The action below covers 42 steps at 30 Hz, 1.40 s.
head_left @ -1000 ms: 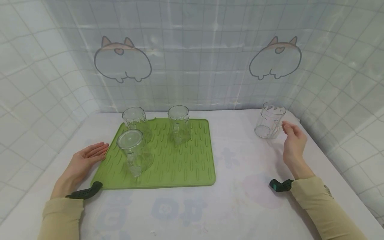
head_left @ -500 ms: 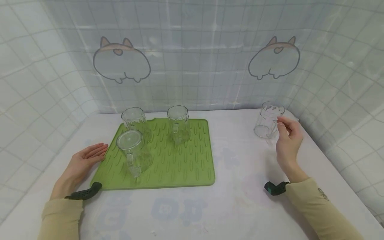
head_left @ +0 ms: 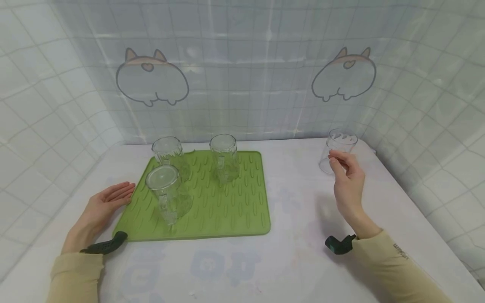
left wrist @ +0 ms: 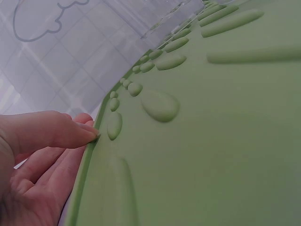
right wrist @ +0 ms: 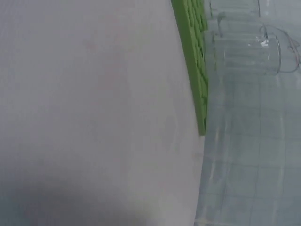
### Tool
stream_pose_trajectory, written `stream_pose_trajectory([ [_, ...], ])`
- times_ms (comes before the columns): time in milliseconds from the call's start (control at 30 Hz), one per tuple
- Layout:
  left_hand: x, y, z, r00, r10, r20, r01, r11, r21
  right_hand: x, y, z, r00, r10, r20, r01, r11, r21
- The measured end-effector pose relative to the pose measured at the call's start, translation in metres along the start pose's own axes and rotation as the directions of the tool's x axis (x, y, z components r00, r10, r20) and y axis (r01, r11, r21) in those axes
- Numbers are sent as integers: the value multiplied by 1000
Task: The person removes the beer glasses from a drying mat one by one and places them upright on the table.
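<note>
- Right hand (head_left: 349, 183) was held in front of the lone glass mug (head_left: 341, 142), fingers loosely bent, thumb near the fingertips; nothing was seen gripped, and contact could not be told.
- Left hand (head_left: 104, 206) was laid at the left edge of the green mat (head_left: 212, 214), fingers extended, thumb tip set against the rim.
- Upright on the surface (head_left: 295, 256), the lone glass mug was seen well right of the mat.
- Work was judged centred there; reach or release could not be settled. Either would call for gentle finger clearance around the handle, hidden from view.
- On the mat, the front mug (head_left: 163, 179) seemed turned base-up; the left rear mug (head_left: 166, 151) and right rear mug (head_left: 223, 153) could not be judged. No contents were seen.
</note>
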State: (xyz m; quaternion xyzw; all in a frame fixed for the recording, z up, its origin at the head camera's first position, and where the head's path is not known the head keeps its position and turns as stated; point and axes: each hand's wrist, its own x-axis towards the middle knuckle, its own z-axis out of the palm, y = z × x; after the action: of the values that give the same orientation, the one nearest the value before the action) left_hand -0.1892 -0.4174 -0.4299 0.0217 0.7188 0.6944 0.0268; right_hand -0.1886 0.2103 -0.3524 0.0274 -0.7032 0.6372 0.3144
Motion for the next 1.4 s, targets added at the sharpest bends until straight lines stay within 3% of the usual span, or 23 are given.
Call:
stream_pose_trajectory([
  [167,1,-1,0,1000,3,7,-3,1000,-22,-7,-8,7,997,-8,77,7,1000,13],
  [300,2,-2,-1,1000,0,8,-1,1000,18,-13,-14,13,987,46,155,-43,999,-21],
  [433,3,-2,-3,1000,-9,2,9,998,63,-18,-20,21,963,115,242,-99,992,-79],
  [567,2,-3,-3,1000,-6,0,6,999,33,-22,-21,32,935,179,308,-148,982,-121],
  [933,1,-1,-1,1000,-3,-4,3,1000,28,-28,-19,61,879,286,383,-297,954,-30],
  [1400,1,-1,-1,1000,23,11,-23,1000,18,-35,-19,92,834,322,449,-358,934,-5],
])
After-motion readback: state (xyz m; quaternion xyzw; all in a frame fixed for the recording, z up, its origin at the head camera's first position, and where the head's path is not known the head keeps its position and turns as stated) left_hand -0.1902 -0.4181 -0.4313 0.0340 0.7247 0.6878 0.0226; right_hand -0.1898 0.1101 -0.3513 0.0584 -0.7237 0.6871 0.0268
